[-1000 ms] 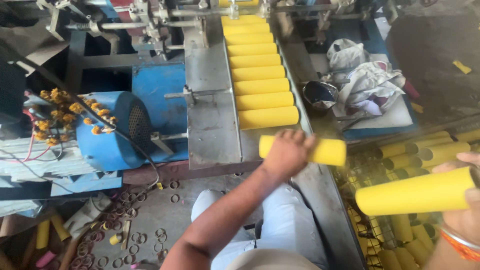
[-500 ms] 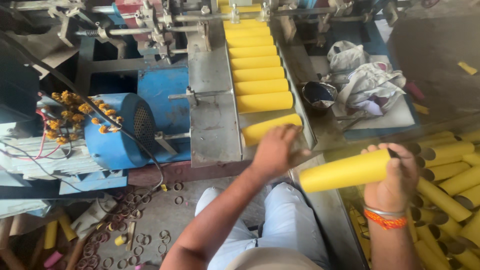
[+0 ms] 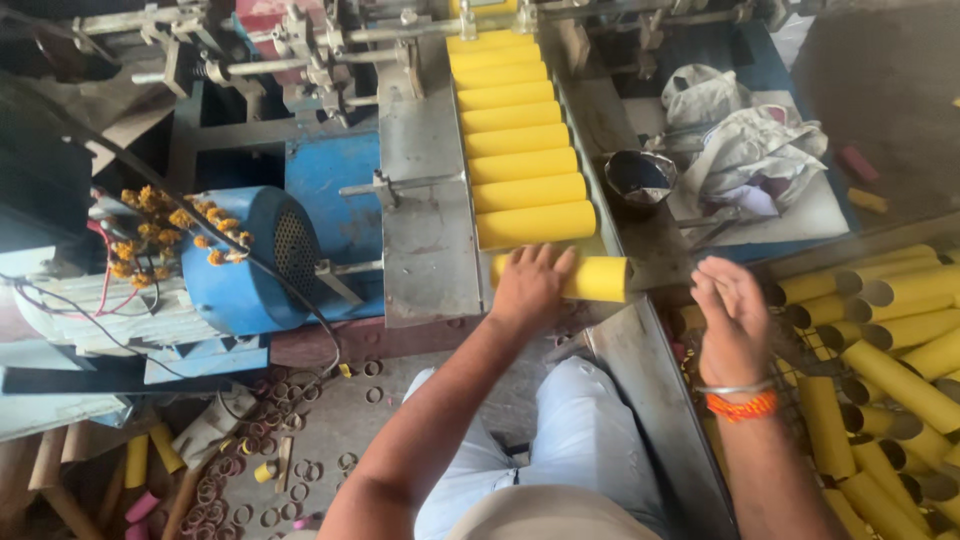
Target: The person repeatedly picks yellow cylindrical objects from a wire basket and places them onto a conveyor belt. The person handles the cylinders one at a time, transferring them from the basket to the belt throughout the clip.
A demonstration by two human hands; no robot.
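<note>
A person's left hand (image 3: 530, 285) lies flat on a yellow cardboard tube (image 3: 590, 278) at the near end of a metal feed tray (image 3: 430, 240), fingers spread, not clasped around it. More yellow tubes (image 3: 525, 150) fill the tray in a row. The right hand (image 3: 735, 315) hangs open and empty beside a bin of loose tubes (image 3: 900, 340). A small dark bowl (image 3: 640, 178) stands nearby.
</note>
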